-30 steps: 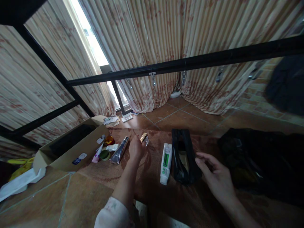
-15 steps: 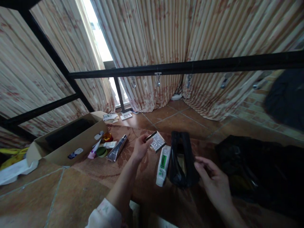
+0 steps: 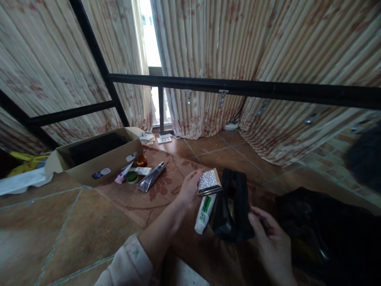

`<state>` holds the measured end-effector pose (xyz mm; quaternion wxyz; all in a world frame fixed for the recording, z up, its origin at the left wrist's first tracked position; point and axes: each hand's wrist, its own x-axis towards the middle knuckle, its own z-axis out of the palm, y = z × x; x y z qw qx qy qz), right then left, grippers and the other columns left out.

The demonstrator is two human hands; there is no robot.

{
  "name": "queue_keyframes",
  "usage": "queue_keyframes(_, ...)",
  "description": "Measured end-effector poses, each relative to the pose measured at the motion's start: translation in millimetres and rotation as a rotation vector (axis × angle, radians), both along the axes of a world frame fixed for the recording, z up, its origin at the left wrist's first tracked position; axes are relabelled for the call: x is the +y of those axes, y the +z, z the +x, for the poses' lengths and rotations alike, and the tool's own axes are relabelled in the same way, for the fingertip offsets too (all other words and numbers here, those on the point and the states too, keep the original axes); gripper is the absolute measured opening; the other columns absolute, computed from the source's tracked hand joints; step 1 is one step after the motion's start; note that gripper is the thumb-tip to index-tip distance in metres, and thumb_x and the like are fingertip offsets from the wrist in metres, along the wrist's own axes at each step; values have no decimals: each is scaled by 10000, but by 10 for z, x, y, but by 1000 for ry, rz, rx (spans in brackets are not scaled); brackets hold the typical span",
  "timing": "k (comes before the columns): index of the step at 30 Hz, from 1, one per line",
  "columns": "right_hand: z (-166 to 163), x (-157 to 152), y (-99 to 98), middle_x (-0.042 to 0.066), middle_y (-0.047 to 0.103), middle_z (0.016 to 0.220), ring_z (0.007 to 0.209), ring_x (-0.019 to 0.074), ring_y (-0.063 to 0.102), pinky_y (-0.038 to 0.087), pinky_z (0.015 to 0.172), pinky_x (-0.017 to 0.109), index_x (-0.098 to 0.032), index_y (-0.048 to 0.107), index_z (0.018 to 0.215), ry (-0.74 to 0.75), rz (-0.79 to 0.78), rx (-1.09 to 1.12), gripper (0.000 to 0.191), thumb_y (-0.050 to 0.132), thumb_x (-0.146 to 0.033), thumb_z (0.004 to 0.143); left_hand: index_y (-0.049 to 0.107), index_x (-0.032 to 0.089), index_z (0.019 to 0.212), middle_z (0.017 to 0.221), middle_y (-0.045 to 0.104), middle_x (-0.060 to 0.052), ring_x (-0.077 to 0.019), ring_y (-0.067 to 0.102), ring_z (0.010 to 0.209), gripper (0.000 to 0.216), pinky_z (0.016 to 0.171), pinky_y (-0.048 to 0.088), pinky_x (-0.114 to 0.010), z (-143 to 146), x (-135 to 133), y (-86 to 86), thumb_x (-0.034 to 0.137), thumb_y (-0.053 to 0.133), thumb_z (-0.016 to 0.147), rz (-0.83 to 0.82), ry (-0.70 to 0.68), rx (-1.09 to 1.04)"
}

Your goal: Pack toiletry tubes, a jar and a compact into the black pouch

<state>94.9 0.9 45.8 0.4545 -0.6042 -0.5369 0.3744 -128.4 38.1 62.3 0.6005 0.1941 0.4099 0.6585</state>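
Note:
My left hand grips a small flat glittery silver case and holds it just above a white tube with green print, at the left edge of an open black pouch. My right hand rests at the pouch's right side, fingers curled against its edge. Both pouch and tube lie on a brown patterned mat.
A cardboard box stands at the left, with a silver tube, a green-lidded jar, an amber jar and a pink tube beside it. A black bag lies right. Black metal rails cross in front of curtains.
My left hand picked the glittery case up from the mat and carried it right, to the pouch's left edge. My right hand stayed by the pouch. The view swung left.

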Motion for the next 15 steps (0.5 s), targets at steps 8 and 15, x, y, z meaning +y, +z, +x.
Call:
queue_keyframes(8, 13, 1, -4, 63, 715, 923, 823, 216, 661, 525, 664, 268, -173, 674, 1029, 6, -8, -21, 489, 650, -544, 711, 591, 154, 1041, 878, 680, -46, -152, 649, 712, 388, 564, 498, -218, 2, -33, -20, 136, 698, 669, -67, -102, -193)
queue_keyframes(15, 42, 6, -44, 63, 716, 963, 870, 224, 660, 527, 704, 275, -182, 679, 1038, 6, -7, -57, 477, 649, -539, 724, 505, 218, 1159, 969, 635, -12, -148, 616, 826, 678, 746, 509, -279, 86, -47, 9, 12, 643, 528, 109, 98, -84)
